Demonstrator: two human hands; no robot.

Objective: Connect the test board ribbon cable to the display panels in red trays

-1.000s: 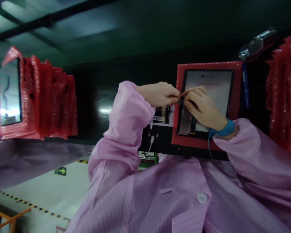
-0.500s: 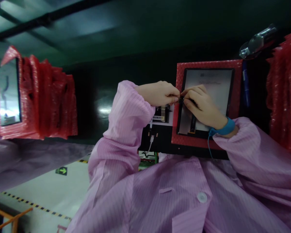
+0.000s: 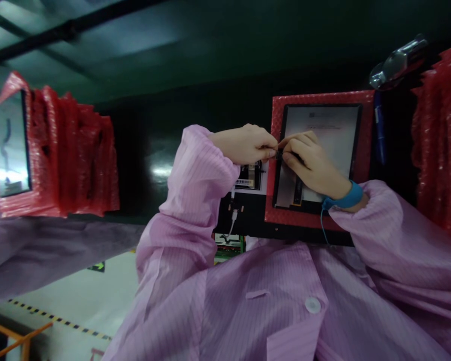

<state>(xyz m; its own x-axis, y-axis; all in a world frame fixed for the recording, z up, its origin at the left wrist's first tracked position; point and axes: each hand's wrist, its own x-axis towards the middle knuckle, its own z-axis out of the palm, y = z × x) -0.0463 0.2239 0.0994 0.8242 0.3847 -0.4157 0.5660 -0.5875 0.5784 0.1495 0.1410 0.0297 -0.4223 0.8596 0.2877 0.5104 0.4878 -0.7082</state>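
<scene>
A flat display panel (image 3: 330, 135) with a dark frame lies on a red bubble-wrap sheet (image 3: 278, 108) on the dark bench. My left hand (image 3: 248, 144) and my right hand (image 3: 310, 163) meet at the panel's left edge. Both pinch a small dark connector piece (image 3: 278, 154) between thumb and fingertips. My right wrist carries a blue strap (image 3: 346, 199) with a coiled cord. A small circuit board (image 3: 250, 178) with a white cable sits just under my left hand.
Red bubble-wrap bundles (image 3: 75, 160) stand at the left, one holding another panel (image 3: 11, 143). More red wrap (image 3: 441, 135) rises at the right. A blue pen (image 3: 378, 130) and a shiny metal tool (image 3: 396, 61) lie beyond the sheet. Pale floor with striped tape (image 3: 52, 301) shows below.
Both hands stay pinched on the connector at the panel's edge. The view has shifted only slightly; nothing else has visibly moved.
</scene>
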